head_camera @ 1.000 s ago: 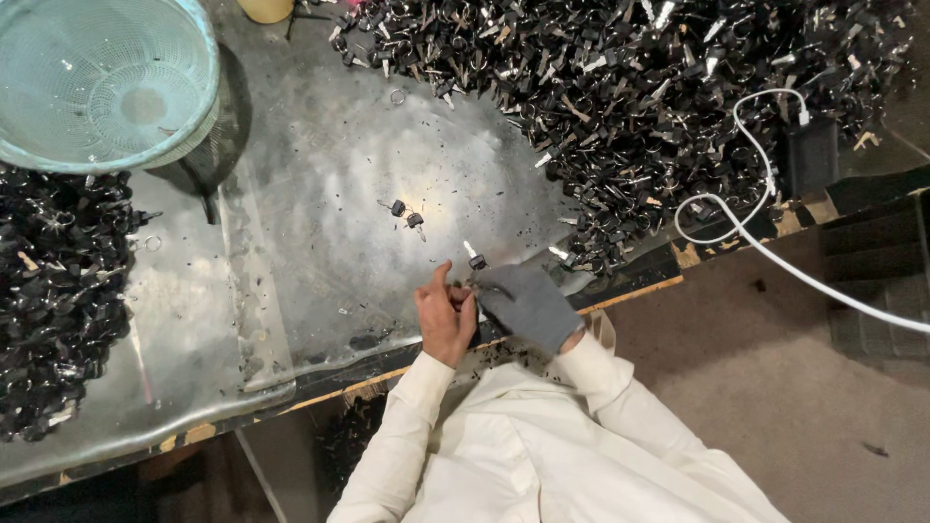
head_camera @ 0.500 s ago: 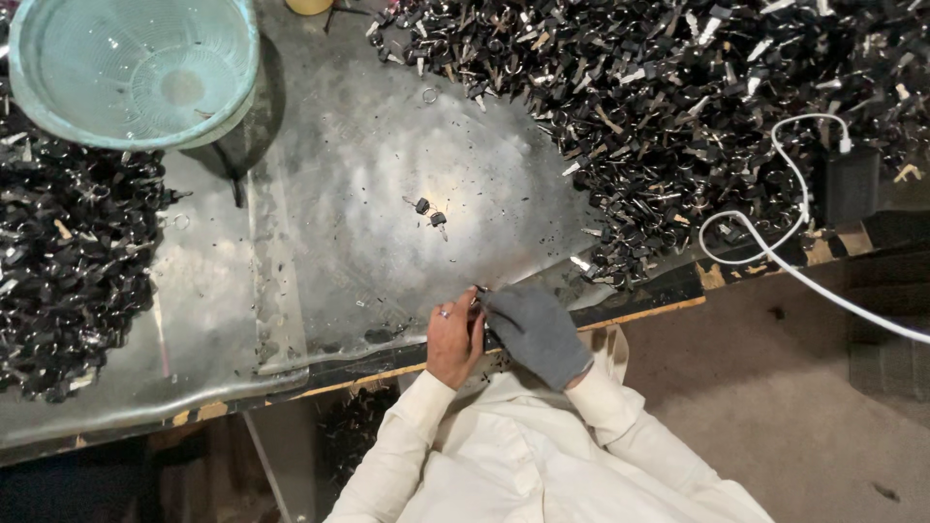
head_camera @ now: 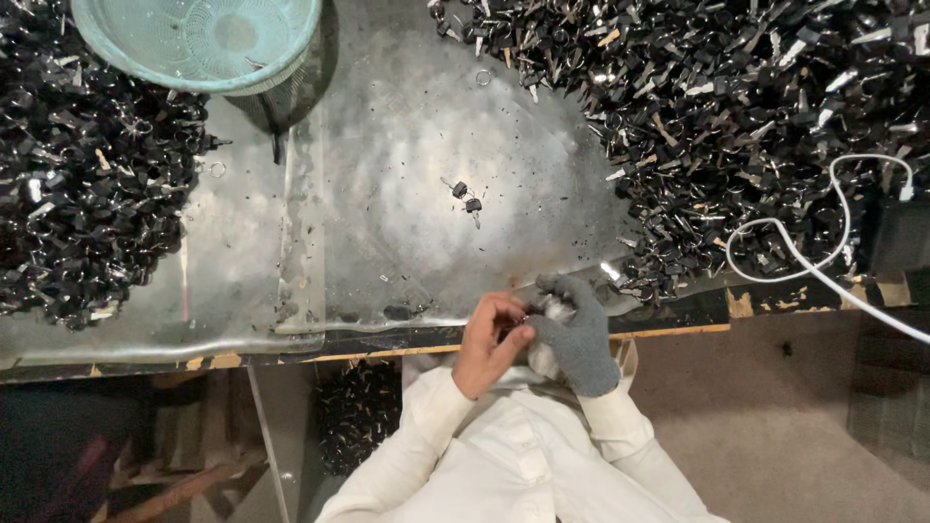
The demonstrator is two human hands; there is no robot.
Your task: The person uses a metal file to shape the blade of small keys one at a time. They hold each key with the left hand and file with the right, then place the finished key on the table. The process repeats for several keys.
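Head view. The left hand (head_camera: 492, 341) is bare and sits at the near edge of the metal-topped bench (head_camera: 387, 242), fingers curled inward and pinched on a small dark part that is mostly hidden between the two hands; its kind cannot be told for certain. The right hand (head_camera: 573, 334) wears a grey knit glove and touches the left hand, fingers bent over the same spot. Whether it grips the part or only steadies it cannot be told. Both hands are held close to the body, over the bench edge, which in my judgement gives a braced position for fine work on a small item.

Ahead of the hands, well apart, a pair of small keys on a ring (head_camera: 464, 197) lies alone on the bare sheet, probably set out singly to keep it from the bulk stock. Ahead and to the right of the gloved hand a large heap of dark keys (head_camera: 736, 107) covers the bench; a second heap (head_camera: 87, 184) lies far to the left. A pale green basin (head_camera: 199, 39) stands ahead and to the left, beside that heap. A white cable (head_camera: 804, 257) loops right of the gloved hand.
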